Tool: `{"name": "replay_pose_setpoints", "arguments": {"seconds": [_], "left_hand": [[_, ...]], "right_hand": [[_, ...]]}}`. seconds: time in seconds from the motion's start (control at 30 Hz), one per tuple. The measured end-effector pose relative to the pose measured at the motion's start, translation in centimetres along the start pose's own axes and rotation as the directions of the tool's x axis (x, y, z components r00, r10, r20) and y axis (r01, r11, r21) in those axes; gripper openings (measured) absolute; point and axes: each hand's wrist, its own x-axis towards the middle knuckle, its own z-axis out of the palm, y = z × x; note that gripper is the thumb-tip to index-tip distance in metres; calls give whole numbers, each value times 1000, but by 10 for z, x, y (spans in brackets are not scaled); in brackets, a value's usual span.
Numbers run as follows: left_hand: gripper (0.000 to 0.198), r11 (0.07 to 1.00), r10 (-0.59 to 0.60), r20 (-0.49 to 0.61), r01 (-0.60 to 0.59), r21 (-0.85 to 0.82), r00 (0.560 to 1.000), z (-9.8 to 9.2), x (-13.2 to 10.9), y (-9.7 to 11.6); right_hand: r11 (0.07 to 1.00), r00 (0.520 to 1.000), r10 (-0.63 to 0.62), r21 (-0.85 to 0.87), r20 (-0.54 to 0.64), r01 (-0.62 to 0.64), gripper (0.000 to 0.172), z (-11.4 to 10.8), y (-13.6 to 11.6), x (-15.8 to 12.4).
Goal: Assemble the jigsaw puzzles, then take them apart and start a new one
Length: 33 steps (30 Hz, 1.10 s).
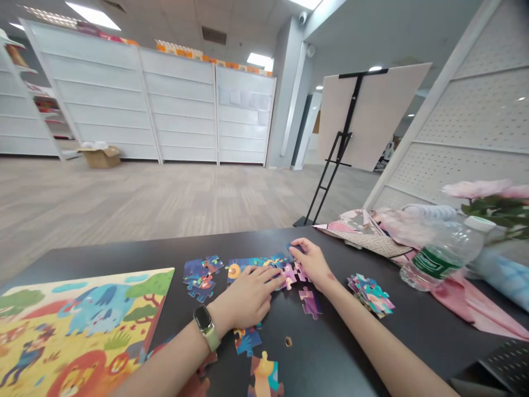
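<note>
My left hand (248, 295), with a watch (203, 321) on its wrist, lies palm down with fingers stretched over a partly joined jigsaw puzzle (252, 261). At the puzzle's right end, my right hand (312, 263) pinches a dark blue puzzle piece (288, 248) between thumb and fingers. Below that hand rests a loose purple puzzle piece (309, 303). A joined cluster of blue pieces (200, 278) sits left of the puzzle. Nearer me are a blue piece (248, 341) and an orange and teal piece (264, 375). My left hand and forearm hide some pieces beneath them.
A finished animal picture board (95, 309) covers the table's left side. To the right stand a pile of puzzle pieces (372, 295), a tilted water bottle (444, 256) and pink cloth (467, 303). A small brown bit (288, 342) lies on the black table (330, 353).
</note>
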Motion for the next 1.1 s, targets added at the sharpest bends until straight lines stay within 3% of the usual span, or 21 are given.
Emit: {"name": "replay_pose_setpoints", "arguments": {"seconds": [0.13, 0.3, 0.5, 0.6, 0.7, 0.77, 0.83, 0.93, 1.03, 1.1], "left_hand": [[54, 1000, -9, -3, 9, -8, 1000, -1, -1, -1], [53, 1000, 9, 8, -9, 0, 1000, -4, -1, 0], [52, 998, -31, 25, 30, 47, 999, -1, -2, 0], [56, 994, -95, 2, 95, 52, 995, 1, -2, 0], [66, 986, -164, -79, 166, 28, 983, 1, -2, -4], [68, 973, -224, -143, 230, 25, 964, 0, -2, -11], [67, 954, -288, -182, 298, 33, 940, 0, -3, -20], [61, 930, -353, -200, 366, 31, 914, 4, -6, -30], [54, 925, -364, -205, 378, 29, 908, 7, -7, -33], [54, 925, -363, -220, 378, 31, 906, 7, -7, -32]], "right_hand": [[997, 999, 34, -68, 0, -34, 30, -4, 5, 1], [950, 999, 38, -310, 2, -35, 27, -20, 9, 2], [857, 999, 51, -514, 20, -33, 34, -31, -10, -5], [864, 991, 19, -501, 135, 52, 31, -42, -23, -26], [908, 922, 4, -388, 388, 159, 37, -58, -26, -56], [911, 904, 53, -391, 423, 130, 36, -68, -22, -68], [885, 925, 83, -454, 372, 103, 29, -73, -22, -67], [855, 939, -35, -476, 342, 205, 24, -63, -32, -48], [840, 879, -211, -380, 428, 387, 36, -30, -47, -27], [823, 833, -227, -357, 505, 441, 45, -7, -48, -17]]}}
